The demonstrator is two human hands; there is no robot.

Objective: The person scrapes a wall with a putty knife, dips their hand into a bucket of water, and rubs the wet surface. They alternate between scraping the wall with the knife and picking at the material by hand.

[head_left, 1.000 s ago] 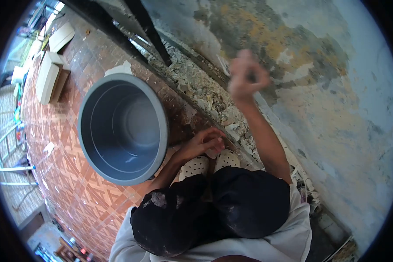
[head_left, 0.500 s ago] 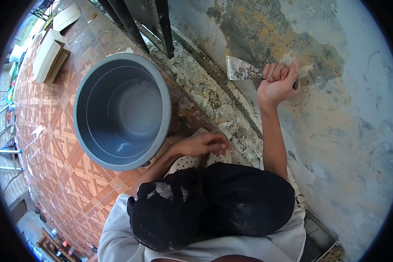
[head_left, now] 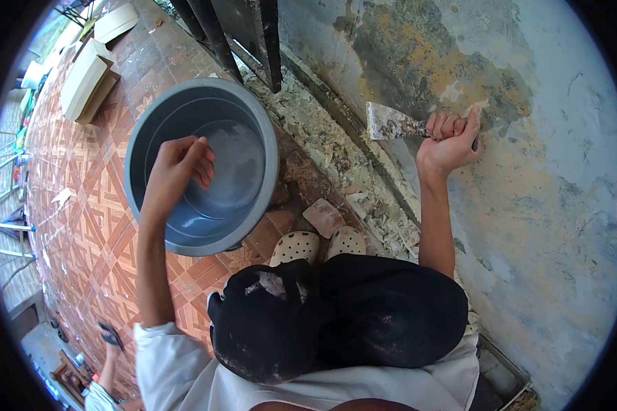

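My right hand (head_left: 452, 140) is wrapped round the handle of a putty knife (head_left: 394, 122), whose wide blade is crusted with pale residue and points left. That hand is close to the patchy, peeling wall (head_left: 514, 185). My left hand (head_left: 182, 164) is over the grey plastic tub (head_left: 271, 147), palm side turned inward. Its fingers are curled and the thumb lies against them; anything inside them is hidden. The tub's bottom has a pale, cloudy look.
A flat reddish block (head_left: 323, 218) lies before my cream clogs (head_left: 296, 246). Flaky rubble (head_left: 322, 133) lines the wall's foot near black metal posts (head_left: 271, 48). Cardboard boxes (head_left: 86, 85) sit on the tiled floor (head_left: 92, 212). Another person's arm (head_left: 110, 366) shows at lower left.
My left hand has moved from above the clogs leftward to over the tub, uncovering the reddish block. My right hand keeps hold of the putty knife; the view has shifted slightly.
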